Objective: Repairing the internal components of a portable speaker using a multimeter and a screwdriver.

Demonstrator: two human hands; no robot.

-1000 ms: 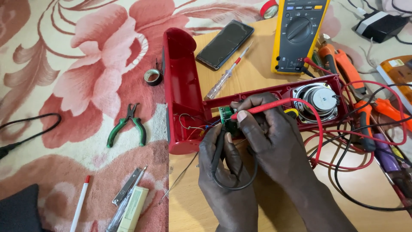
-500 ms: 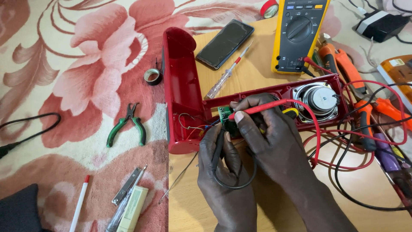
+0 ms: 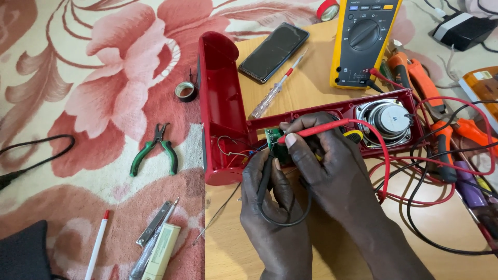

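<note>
1. Near the middle of the wooden tabletop (image 3: pixel 290 93), two hands work together: the left hand (image 3: pixel 270 207) pinches one black probe (image 3: pixel 265 173) in closed fingers, and the right hand (image 3: pixel 327 166) grips one red probe (image 3: pixel 311 130) the same way.
2. Both probe tips meet on one small green circuit board (image 3: pixel 274 142), which sits inside the red speaker shell (image 3: pixel 332 111), just at 9 o'clock from the right hand.
3. Two red shell halves show: the shell with the board runs along the 3-to-9 o'clock line, and the empty half (image 3: pixel 220 98) stands along the 12-to-6 o'clock line, the two touching at the corner.
4. One round speaker cone (image 3: pixel 386 120) lies in the shell at 3 o'clock from the hands.
5. The black probe's long axis points toward 12 o'clock; the red probe's long axis points toward 9 o'clock.
6. One yellow multimeter (image 3: pixel 363 41) lies at 1 o'clock, one dark phone (image 3: pixel 273 52) at 12 o'clock, and one clear-handled screwdriver (image 3: pixel 277 88) between phone and shell.
7. Red and black leads (image 3: pixel 430 171) loop at 3 o'clock, crossing orange-handled tools (image 3: pixel 415 78).
8. On the floral rug at 9 o'clock lie one pair of green-handled pliers (image 3: pixel 154 148) and one roll of tape (image 3: pixel 185 91).
9. The right hand's fingers hide part of the shell's interior.
</note>
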